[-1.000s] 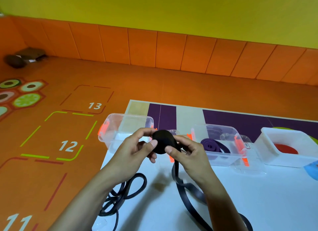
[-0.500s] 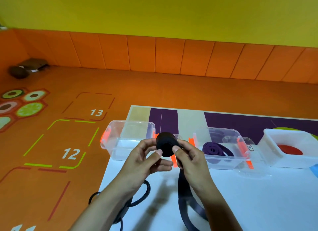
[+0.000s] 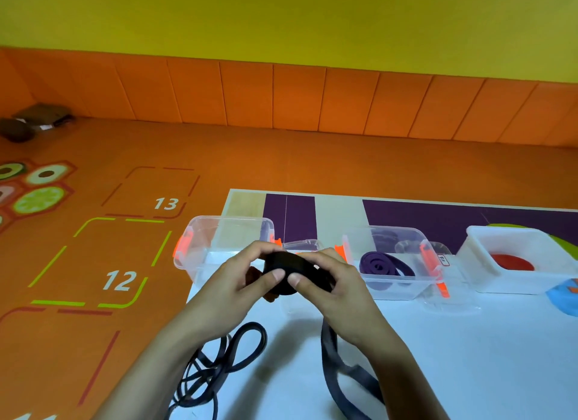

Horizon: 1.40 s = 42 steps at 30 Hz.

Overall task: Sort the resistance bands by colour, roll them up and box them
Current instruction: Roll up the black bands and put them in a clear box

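A black resistance band roll (image 3: pixel 289 267) is held above the white table between my left hand (image 3: pixel 237 282) and my right hand (image 3: pixel 331 291), thumbs pressing on its near side. Its unrolled tail (image 3: pixel 336 357) hangs down from under my right hand onto the table. More loose black bands (image 3: pixel 225 357) lie tangled at the table's left edge. Behind my hands stands an empty clear box (image 3: pixel 219 247) with orange clips. A second clear box (image 3: pixel 394 263) holds purple bands (image 3: pixel 384 264). A white box (image 3: pixel 519 263) at the right holds a red band (image 3: pixel 513 263).
The white table (image 3: pixel 469 357) has a purple and cream strip along its far edge. A clear lid (image 3: pixel 450 297) lies beside the purple box. Something blue (image 3: pixel 563 297) shows at the right edge. The orange floor with numbered squares lies to the left.
Both hands kept turning the black roll, which now lies flatter and lower between them. The head camera tilted slightly, shifting the boxes in view.
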Motion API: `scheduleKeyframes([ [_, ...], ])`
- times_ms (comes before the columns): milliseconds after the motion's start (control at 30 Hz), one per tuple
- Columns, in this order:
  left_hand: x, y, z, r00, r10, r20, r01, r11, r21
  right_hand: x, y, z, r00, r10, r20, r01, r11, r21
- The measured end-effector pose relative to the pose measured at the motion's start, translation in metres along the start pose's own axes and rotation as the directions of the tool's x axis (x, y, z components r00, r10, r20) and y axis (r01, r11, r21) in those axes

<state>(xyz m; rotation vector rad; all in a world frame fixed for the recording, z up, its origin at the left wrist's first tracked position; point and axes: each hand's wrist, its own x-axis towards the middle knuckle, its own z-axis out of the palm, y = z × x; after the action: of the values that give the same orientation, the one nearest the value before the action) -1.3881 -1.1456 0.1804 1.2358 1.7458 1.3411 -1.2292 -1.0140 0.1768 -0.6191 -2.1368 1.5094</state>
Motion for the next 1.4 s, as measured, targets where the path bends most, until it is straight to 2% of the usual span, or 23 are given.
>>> scheduleKeyframes([
  [67, 0.0, 0.003, 0.008, 0.997, 0.007, -0.077, -0.021, 0.984, -0.175, 0.001, -0.003, 0.0, 0.997, 0.004, -0.076, 0.01, 0.983, 0.184],
  [133, 0.003, 0.004, 0.013, 0.992, -0.021, -0.126, -0.024, 0.939, -0.342, 0.002, -0.002, 0.001, 0.993, 0.01, -0.116, 0.022, 0.964, 0.267],
  [233, 0.006, 0.005, 0.022, 0.993, -0.079, -0.089, 0.005, 0.774, -0.634, 0.004, 0.004, 0.01, 0.989, 0.049, -0.138, 0.007, 0.924, 0.382],
  [300, 0.005, 0.005, 0.027, 0.987, -0.151, -0.046, 0.064, 0.649, -0.758, 0.002, 0.006, 0.018, 0.981, 0.079, -0.177, 0.006, 0.9, 0.437],
  [333, 0.004, 0.005, 0.028, 0.981, -0.191, -0.026, 0.104, 0.638, -0.763, 0.001, 0.007, 0.02, 0.981, 0.079, -0.179, 0.006, 0.901, 0.433],
  [367, 0.004, 0.005, 0.027, 0.974, -0.226, -0.008, 0.15, 0.673, -0.725, 0.0, 0.009, 0.02, 0.981, 0.076, -0.177, 0.004, 0.91, 0.415],
  [400, 0.004, 0.004, 0.024, 0.969, -0.247, 0.0, 0.191, 0.749, -0.634, 0.0, 0.011, 0.018, 0.983, 0.073, -0.17, -0.001, 0.921, 0.39],
  [467, 0.004, -0.001, 0.013, 0.969, -0.247, -0.027, 0.226, 0.919, -0.323, -0.001, 0.012, 0.011, 0.986, 0.078, -0.15, -0.03, 0.953, 0.302],
  [500, 0.005, -0.002, 0.008, 0.974, -0.22, -0.049, 0.208, 0.962, -0.177, 0.0, 0.011, 0.006, 0.989, 0.071, -0.132, -0.038, 0.971, 0.235],
  [533, 0.005, -0.002, 0.004, 0.982, -0.176, -0.063, 0.17, 0.982, -0.082, 0.001, 0.009, 0.003, 0.993, 0.056, -0.107, -0.038, 0.986, 0.162],
  [600, 0.006, 0.002, -0.001, 0.996, -0.078, -0.032, 0.077, 0.997, -0.017, 0.003, 0.007, -0.001, 0.998, 0.033, -0.06, -0.029, 0.997, 0.065],
  [700, 0.008, 0.003, -0.007, 0.998, -0.008, 0.057, 0.008, 1.0, 0.012, 0.005, 0.006, -0.003, 0.999, 0.01, -0.051, -0.005, 0.997, 0.081],
  [767, 0.007, 0.001, -0.008, 0.998, 0.007, 0.066, -0.005, 1.0, -0.023, 0.005, 0.008, -0.003, 0.998, 0.0, -0.068, 0.009, 0.993, 0.12],
  [933, 0.006, -0.004, 0.005, 1.0, -0.015, -0.027, 0.007, 0.964, -0.267, 0.005, 0.015, -0.003, 0.998, 0.036, -0.051, -0.022, 0.965, 0.263],
  [1000, 0.008, -0.006, 0.009, 0.995, -0.049, -0.086, 0.009, 0.909, -0.417, 0.005, 0.02, 0.002, 0.996, 0.066, -0.058, -0.045, 0.953, 0.3],
  [1100, 0.011, -0.002, 0.013, 0.99, -0.074, -0.118, -0.018, 0.773, -0.634, 0.006, 0.022, 0.014, 0.992, 0.083, -0.091, -0.042, 0.924, 0.379],
  [1300, 0.012, 0.003, 0.019, 0.988, -0.133, -0.081, 0.024, 0.641, -0.767, 0.011, 0.015, 0.012, 0.989, 0.086, -0.116, -0.031, 0.911, 0.412],
  [1333, 0.012, 0.001, 0.02, 0.987, -0.141, -0.077, 0.033, 0.647, -0.762, 0.012, 0.012, 0.01, 0.99, 0.079, -0.113, -0.028, 0.915, 0.402],
  [1400, 0.01, 0.0, 0.018, 0.981, -0.172, -0.088, 0.067, 0.732, -0.678, 0.013, 0.006, 0.005, 0.993, 0.049, -0.111, -0.006, 0.934, 0.358],
])
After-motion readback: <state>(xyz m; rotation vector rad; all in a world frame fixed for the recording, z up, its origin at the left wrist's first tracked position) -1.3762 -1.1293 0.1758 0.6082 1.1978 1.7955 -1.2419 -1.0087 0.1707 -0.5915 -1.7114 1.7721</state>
